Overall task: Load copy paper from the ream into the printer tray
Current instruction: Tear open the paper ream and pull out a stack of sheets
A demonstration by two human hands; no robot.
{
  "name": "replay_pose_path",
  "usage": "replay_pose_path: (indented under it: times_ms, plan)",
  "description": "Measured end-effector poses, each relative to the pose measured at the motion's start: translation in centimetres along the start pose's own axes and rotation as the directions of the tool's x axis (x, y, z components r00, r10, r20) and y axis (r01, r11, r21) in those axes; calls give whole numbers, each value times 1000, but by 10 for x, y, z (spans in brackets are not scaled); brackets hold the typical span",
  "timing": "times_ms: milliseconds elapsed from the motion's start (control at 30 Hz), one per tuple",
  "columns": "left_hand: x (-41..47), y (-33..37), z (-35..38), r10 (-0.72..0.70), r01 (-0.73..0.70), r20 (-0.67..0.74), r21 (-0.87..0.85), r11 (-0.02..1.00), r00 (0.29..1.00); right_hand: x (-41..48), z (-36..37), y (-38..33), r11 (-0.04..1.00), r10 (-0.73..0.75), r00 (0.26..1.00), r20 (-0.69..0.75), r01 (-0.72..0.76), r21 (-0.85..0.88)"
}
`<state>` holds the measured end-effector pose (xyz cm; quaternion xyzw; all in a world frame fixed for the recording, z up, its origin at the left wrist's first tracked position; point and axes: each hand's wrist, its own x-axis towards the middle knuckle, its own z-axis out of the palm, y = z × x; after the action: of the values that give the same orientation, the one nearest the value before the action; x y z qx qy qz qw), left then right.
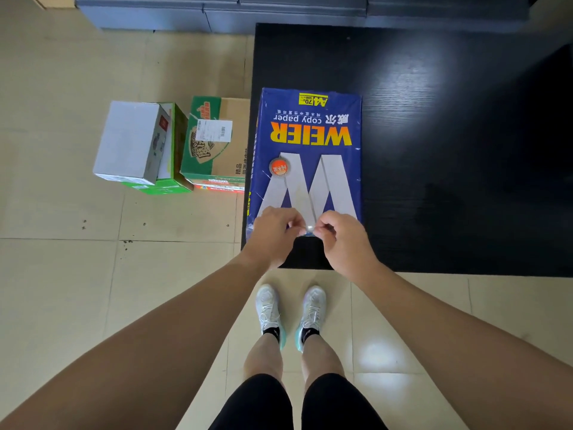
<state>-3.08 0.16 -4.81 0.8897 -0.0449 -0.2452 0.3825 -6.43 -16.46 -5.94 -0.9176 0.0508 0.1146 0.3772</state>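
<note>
A blue wrapped ream of copy paper (307, 150) lies flat on a black table (449, 150), near its left front corner, with yellow lettering upside down to me. My left hand (273, 234) and my right hand (341, 237) meet at the ream's near end. Both pinch the wrapper's edge there with thumb and fingertips, a small gap between them. The wrapper looks closed over the rest of the ream. No printer or tray is in view.
Stacked cardboard boxes (173, 147), white and green, stand on the tiled floor (62, 274) left of the table. Dark grey cabinets (279, 10) run along the back. My feet in white shoes (291, 315) stand at the table's front edge.
</note>
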Motion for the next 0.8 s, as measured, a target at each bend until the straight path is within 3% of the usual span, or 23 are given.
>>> replay_pose_path:
  times_ms: [133, 367, 567, 800]
  plan:
    - [-25, -6, 10, -53, 53, 47, -2, 999, 997, -28, 2, 1, 996, 49, 999, 25, -50, 78]
    - [-31, -16, 32, -169, 168, 0, -87, 982, 986, -43, 21, 6, 973, 201, 979, 20, -202, 109]
    - [-26, -20, 40, -196, 195, -40, -25, 980, 980, -43, 32, 1, 960, 276, 959, -65, -273, 58]
    - [-23, -17, 48, -230, 234, -92, 40, 971, 969, -34, 32, 0, 896, 442, 896, -50, -438, 76]
